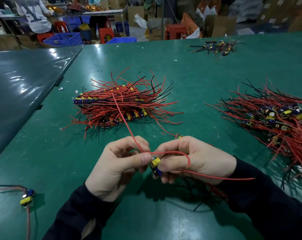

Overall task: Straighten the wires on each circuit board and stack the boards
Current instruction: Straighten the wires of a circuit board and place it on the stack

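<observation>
Board (156, 166) small, light, rigid; yellow and blue components on top, likely fragile at solder joints, so hold by edges. Sits at 6 o'clock above green surface (198, 70), pinched between left hand (119, 163) and right hand (197, 160); fingers of both curled tight on it. Red wire (129, 129) thin, springy, looped over right hand. Neat stack (115, 106) at 12 o'clock, loose pile (274, 122) at 3 o'clock.

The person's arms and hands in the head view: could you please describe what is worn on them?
Both arms are covered by long, dark, near-black sleeves that end at the wrists: the left sleeve and the right sleeve. The left hand and right hand are bare, with no gloves. No rings, watch or wrist strap can be seen. The fingernails are short and unpainted.
</observation>
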### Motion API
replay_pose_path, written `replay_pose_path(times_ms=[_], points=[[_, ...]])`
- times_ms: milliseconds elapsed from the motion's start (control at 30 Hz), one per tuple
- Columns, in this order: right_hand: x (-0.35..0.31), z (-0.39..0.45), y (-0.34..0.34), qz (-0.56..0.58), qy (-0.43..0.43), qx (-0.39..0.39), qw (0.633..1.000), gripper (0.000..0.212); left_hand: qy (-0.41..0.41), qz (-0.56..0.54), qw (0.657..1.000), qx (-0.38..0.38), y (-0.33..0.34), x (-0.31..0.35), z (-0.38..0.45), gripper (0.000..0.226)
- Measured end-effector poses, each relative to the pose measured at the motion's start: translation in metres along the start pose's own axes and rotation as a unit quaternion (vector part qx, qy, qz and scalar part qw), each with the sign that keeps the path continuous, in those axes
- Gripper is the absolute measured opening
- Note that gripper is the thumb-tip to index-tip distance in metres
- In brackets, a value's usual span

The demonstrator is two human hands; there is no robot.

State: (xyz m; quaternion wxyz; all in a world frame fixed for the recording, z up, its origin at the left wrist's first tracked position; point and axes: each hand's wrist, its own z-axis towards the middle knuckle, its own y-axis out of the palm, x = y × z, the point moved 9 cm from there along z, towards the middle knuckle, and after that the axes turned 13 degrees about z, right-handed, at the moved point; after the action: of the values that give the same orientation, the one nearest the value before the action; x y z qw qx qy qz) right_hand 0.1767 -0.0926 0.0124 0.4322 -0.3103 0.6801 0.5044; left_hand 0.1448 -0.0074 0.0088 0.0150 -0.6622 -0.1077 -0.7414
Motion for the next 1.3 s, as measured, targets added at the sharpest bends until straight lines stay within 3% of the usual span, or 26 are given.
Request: replay_pose_path(times_ms=[100, 233, 267, 367, 600, 700, 800, 900, 1000, 1133, 1300], points=[[0.003, 0.001, 0.004, -0.016, 0.003, 0.003, 1.000, 0.008, 0.032, 0.049, 0.998, 0.014, 0.001, 0.008, 0.000, 0.039], [0.009, 0.003, 0.005, -0.023, 0.028, 0.005, 0.999, 0.034, 0.072, 0.087, 0.993, 0.026, -0.001, 0.016, 0.000, 0.034], [0.009, 0.002, 0.004, -0.025, 0.026, 0.009, 0.999, 0.034, 0.080, 0.107, 0.991, 0.031, -0.003, 0.017, -0.001, 0.033], [0.007, 0.001, 0.002, -0.028, 0.013, 0.029, 0.999, 0.006, 0.099, 0.197, 0.974, 0.046, -0.005, 0.024, -0.002, 0.022], [0.009, 0.005, -0.007, -0.163, -0.008, 0.093, 0.982, 0.020, 0.113, 0.373, 0.909, 0.144, 0.001, 0.021, -0.008, 0.026], [0.009, 0.008, -0.004, -0.132, -0.014, 0.089, 0.987, 0.010, 0.083, 0.277, 0.944, 0.157, -0.001, 0.016, -0.005, 0.020], [0.010, 0.007, -0.002, -0.074, -0.006, 0.072, 0.995, 0.019, 0.027, 0.150, 0.980, 0.130, -0.002, 0.006, -0.001, 0.017], [0.009, 0.005, 0.001, -0.032, -0.005, 0.046, 0.998, 0.025, -0.014, 0.047, 0.996, 0.076, 0.002, 0.001, 0.000, 0.006], [0.009, 0.004, 0.007, 0.025, 0.001, 0.014, 1.000, 0.024, -0.030, -0.038, 0.998, 0.034, 0.005, -0.001, 0.000, 0.013], [0.007, 0.002, 0.009, 0.077, 0.006, 0.006, 0.997, 0.025, 0.024, -0.004, 1.000, -0.006, 0.009, 0.010, -0.001, 0.025], [0.011, 0.002, 0.004, 0.075, 0.024, 0.023, 0.997, 0.021, 0.048, 0.048, 0.997, 0.040, 0.002, 0.012, 0.001, 0.016]])
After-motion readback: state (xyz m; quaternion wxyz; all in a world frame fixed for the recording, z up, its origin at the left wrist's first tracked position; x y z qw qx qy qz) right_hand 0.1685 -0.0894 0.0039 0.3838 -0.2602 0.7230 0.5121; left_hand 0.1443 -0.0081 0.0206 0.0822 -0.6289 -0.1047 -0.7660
